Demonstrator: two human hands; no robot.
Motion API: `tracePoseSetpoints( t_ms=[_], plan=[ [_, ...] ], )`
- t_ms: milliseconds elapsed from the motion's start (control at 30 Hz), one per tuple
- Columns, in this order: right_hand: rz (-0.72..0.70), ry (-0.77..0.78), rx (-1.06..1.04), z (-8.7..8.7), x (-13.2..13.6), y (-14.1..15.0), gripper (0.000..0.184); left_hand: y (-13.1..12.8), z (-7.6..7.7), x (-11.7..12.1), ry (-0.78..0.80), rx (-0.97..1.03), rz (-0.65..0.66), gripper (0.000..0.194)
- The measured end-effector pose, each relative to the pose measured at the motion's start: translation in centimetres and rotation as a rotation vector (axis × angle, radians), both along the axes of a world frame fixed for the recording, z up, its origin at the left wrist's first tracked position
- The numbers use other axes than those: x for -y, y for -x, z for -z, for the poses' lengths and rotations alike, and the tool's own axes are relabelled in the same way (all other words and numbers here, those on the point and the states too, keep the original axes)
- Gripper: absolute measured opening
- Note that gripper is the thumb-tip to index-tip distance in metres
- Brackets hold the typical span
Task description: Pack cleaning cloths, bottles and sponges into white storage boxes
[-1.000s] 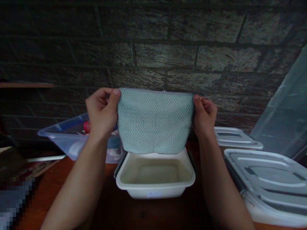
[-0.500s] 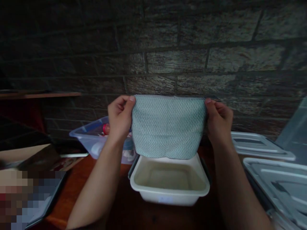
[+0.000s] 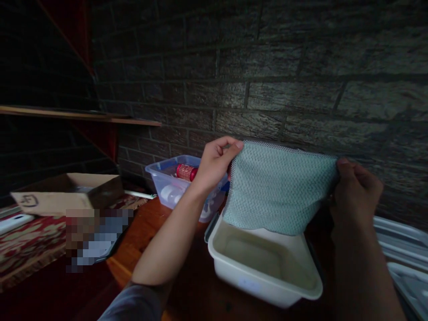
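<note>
I hold the pale green cloth [image 3: 277,187] by its two upper corners; the fingers of my left hand [image 3: 216,162] and my right hand [image 3: 359,191] are clamped on it; it hangs spread behind the white tub [image 3: 230,272], and whether its lower edge touches the rim I cannot tell; to move it flat seems to call for both hands together. The tub sits on the brown bench [image 3: 143,232]; a clear bin [image 3: 155,174] is near the dark brick wall [image 3: 267,96]; a shelf [image 3: 67,113] is at left.

Indoor room, brick wall [image 3: 267,98], wooden shelf [image 3: 127,119]
</note>
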State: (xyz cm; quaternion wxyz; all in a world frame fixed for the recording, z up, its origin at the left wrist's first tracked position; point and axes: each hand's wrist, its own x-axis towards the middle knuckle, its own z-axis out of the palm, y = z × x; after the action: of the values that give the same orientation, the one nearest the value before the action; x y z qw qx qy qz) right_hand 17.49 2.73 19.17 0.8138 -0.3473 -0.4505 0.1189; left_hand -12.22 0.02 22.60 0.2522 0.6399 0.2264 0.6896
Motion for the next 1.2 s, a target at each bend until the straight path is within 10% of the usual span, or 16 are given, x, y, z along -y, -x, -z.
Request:
tracePoseSetpoints(
  t_ms=[900,1200],
  plan=[
    [-0.004,-0.028,-0.044,-0.1,-0.6,-0.2,0.033,-0.2,0.1,0.0,0.183,0.03,0.216,0.027],
    [0.038,-0.093,-0.05,-0.3,-0.4,-0.3,0.033,-0.1,0.4,-0.8,-0.074,-0.046,-0.143,0.022]
  ],
)
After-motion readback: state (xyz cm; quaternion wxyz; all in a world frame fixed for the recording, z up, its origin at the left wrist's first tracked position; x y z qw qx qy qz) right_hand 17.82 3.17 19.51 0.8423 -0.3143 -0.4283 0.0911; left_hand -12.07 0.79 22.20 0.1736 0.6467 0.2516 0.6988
